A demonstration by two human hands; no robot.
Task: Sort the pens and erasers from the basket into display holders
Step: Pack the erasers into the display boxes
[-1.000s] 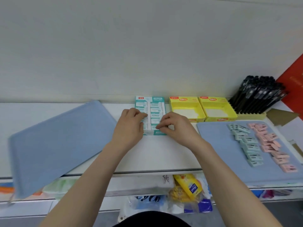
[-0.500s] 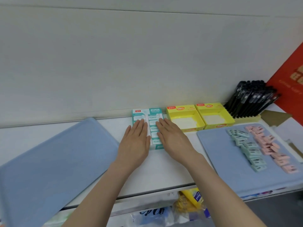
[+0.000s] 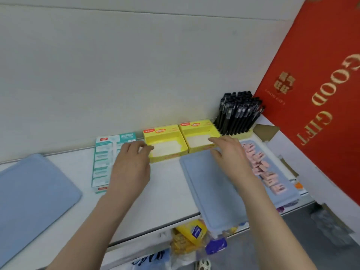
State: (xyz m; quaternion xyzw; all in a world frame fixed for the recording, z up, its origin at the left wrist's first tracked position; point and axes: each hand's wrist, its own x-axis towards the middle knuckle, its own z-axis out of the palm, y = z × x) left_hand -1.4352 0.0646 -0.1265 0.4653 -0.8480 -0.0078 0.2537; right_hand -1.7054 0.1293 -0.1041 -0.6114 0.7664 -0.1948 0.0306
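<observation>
Left to right: a blue tray point(image 3: 29, 191) lies at 8 o'clock. The teal eraser box point(image 3: 104, 162) lies partly under your left hand point(image 3: 130, 166), whose curled fingers reach the first yellow holder point(image 3: 165, 142) at 1 o'clock; whether they grasp it cannot be told. Your right hand point(image 3: 229, 152), relaxed and holding nothing, hovers at the second yellow holder point(image 3: 198, 131). Pink erasers point(image 3: 261, 168) lie on the right tray point(image 3: 204, 182), at this hand's 3 o'clock; black pens point(image 3: 237, 112) stand at its 12 o'clock.

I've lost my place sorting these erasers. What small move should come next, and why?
Probably move the right hand to the pink erasers on the blue tray and pick some up: the left yellow box and right yellow box look empty, while the teal box looks full.
</observation>
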